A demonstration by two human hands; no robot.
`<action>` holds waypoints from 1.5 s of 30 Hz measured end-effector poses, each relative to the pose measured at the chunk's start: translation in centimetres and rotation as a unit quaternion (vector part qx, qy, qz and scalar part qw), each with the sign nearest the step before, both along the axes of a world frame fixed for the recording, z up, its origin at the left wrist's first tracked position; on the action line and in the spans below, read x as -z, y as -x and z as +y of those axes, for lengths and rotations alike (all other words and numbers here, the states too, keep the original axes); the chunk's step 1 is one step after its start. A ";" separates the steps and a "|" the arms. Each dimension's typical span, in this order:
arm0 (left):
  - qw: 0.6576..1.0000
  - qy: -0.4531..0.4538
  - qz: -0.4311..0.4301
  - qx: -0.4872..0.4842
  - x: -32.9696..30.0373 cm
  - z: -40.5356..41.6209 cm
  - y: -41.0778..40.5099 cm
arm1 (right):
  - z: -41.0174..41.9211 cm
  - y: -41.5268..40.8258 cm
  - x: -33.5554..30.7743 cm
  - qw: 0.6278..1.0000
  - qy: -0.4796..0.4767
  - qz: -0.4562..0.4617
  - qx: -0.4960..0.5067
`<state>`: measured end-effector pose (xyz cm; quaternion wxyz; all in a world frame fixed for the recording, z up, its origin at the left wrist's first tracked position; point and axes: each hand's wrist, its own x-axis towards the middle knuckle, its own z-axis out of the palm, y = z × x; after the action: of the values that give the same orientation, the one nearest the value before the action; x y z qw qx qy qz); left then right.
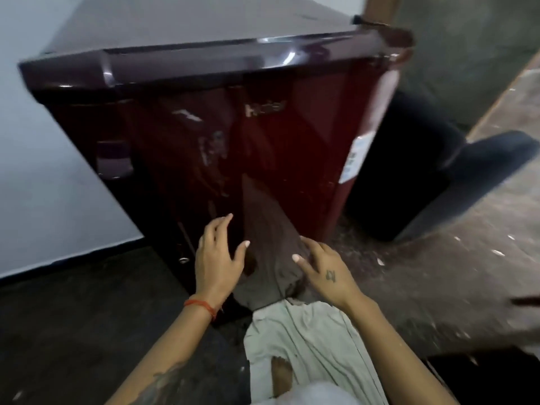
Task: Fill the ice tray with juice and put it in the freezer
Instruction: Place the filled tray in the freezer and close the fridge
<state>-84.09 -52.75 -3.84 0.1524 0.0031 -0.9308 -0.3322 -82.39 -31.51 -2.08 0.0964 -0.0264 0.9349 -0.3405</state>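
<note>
Before a shut maroon fridge (292, 159), two empty hands.
Left hand (217, 258), red thread (201, 306) at its wrist, spreads wide near the door; right hand (324, 270), likewise spread, hovers beside it. Blurred silver lettering (264, 108) looks like "Haier"; the white sticker's (355, 156) print is unreadable.

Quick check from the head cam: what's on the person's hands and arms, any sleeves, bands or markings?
Both forearms are bare, no sleeves in view. The left hand has a red-orange thread band at the wrist and a dark tattoo on the forearm. The right hand carries a small dark tattoo on its back.
</note>
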 end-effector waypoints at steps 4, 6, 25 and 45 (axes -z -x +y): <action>0.992 -0.033 0.078 -0.095 -0.4 -3.6 0.2 | -6.8 5.3 -1.9 0.987 0.053 0.057 -0.142; 0.987 -0.056 0.097 -0.118 -0.1 -4.7 0.1 | -10.2 6.4 -2.4 0.977 0.092 0.081 -0.175; 0.985 -0.155 0.064 -0.038 0.2 -15.9 0.6 | -25.1 3.2 -2.1 0.973 0.137 0.186 0.012; 0.969 -0.226 -0.026 0.096 0.4 -18.4 1.5 | -27.0 2.0 -2.6 0.966 0.115 0.206 0.106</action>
<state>-85.59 -71.14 -4.24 0.0904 -0.0431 -0.8312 -0.5469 -84.36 -58.48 0.57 -0.1385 -0.0080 0.8868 -0.4408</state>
